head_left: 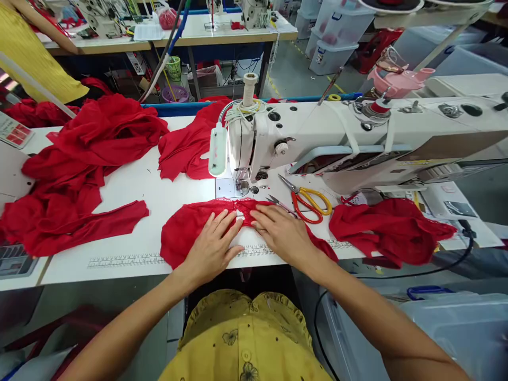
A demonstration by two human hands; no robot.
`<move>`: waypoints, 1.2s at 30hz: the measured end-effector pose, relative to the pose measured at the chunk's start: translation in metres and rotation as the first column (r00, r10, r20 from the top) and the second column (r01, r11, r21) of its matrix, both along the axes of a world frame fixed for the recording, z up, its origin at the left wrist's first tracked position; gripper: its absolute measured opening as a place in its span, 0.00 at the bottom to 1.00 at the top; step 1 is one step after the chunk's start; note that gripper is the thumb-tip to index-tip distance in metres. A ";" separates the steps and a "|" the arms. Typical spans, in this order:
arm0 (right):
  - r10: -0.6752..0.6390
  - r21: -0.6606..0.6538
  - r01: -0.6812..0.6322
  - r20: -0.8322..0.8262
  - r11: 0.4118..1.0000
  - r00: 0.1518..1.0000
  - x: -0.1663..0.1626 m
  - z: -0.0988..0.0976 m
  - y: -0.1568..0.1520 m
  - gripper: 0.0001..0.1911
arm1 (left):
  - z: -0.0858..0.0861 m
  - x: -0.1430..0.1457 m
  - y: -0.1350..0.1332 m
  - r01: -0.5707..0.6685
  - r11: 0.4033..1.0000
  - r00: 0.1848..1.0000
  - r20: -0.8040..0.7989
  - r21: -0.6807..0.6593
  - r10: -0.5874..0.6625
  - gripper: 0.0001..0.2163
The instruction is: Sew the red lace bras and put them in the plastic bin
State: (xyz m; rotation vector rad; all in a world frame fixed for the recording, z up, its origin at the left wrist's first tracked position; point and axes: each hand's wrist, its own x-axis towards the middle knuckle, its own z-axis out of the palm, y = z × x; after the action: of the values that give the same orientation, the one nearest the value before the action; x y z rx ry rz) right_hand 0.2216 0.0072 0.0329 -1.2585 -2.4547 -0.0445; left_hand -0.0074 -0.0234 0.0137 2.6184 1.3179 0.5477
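Note:
A red fabric piece [180, 233] with a lace edge lies flat on the white sewing table [159, 196], just in front of the sewing machine's needle [241, 182]. My left hand [214, 243] presses flat on it, fingers spread, left of centre. My right hand [280, 233] lies flat on the same piece to the right, fingertips pointing toward the left hand. Both hands rest palm down and grip nothing. The white sewing machine [337, 137] stretches to the right behind them.
Scissors with red and yellow handles [311, 203] and small snips [278, 202] lie right of the needle. Red fabric heaps sit at left [79, 174], behind the machine [186, 148] and at right [389, 227]. Plastic bins [456, 328] stand lower right. Another sewing station stands behind.

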 end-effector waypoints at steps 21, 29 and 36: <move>0.212 -0.088 -0.237 -0.228 0.968 0.950 -0.007 -0.011 0.030 0.12 | 0.006 -0.001 0.016 -0.060 0.996 0.996 -0.066 0.060 0.064 0.27; 0.249 -0.128 -0.269 -0.157 0.954 0.956 -0.002 -0.015 0.037 0.12 | -0.001 0.012 0.020 -0.115 0.981 0.974 -0.179 0.155 0.142 0.26; 0.350 -0.103 -0.376 -0.210 0.921 0.913 0.007 -0.013 0.051 0.12 | 0.009 0.018 0.016 -0.169 0.979 0.952 -0.239 0.118 0.193 0.29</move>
State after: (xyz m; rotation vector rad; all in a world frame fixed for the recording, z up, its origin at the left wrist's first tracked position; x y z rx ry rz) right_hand 0.2287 0.0586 0.0196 -0.7923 -2.5157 0.3387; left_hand 0.0102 -0.0074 0.0231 2.7325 1.6586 0.3194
